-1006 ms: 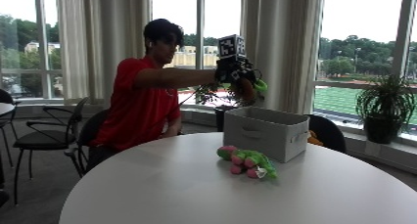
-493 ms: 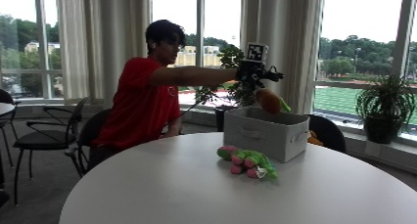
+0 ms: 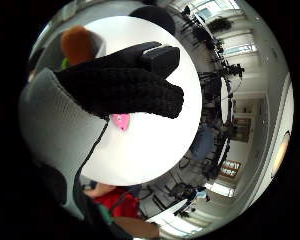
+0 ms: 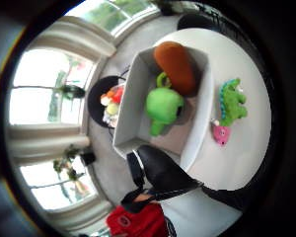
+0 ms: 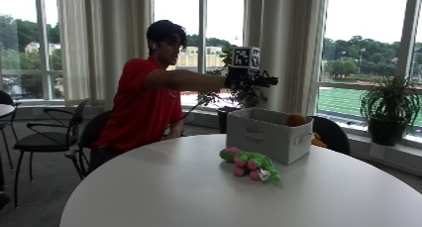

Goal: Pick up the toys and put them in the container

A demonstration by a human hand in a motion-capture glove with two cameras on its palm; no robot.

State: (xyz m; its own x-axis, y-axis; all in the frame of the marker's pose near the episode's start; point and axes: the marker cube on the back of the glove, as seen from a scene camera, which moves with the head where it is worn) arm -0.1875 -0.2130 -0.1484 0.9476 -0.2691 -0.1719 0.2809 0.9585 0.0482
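windows (image 5: 224, 33) bright | curtains (image 5: 99, 43) | black chair (image 5: 46, 138) | potted plant (image 5: 389, 108) | grey floor (image 5: 39, 197)

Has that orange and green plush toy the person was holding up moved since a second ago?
Yes. The orange and green plush toy has gone down out of the gloved right hand into the grey fabric bin; the hand now holds nothing above the bin.

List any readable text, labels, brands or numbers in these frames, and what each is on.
None can be read.
Container: plain grey sides, no label visible.
Green and pink plush toy on the table: no tag text visible.
Orange toy and green toy in the container: no print visible.
Gloved right hand: no lettering shows.
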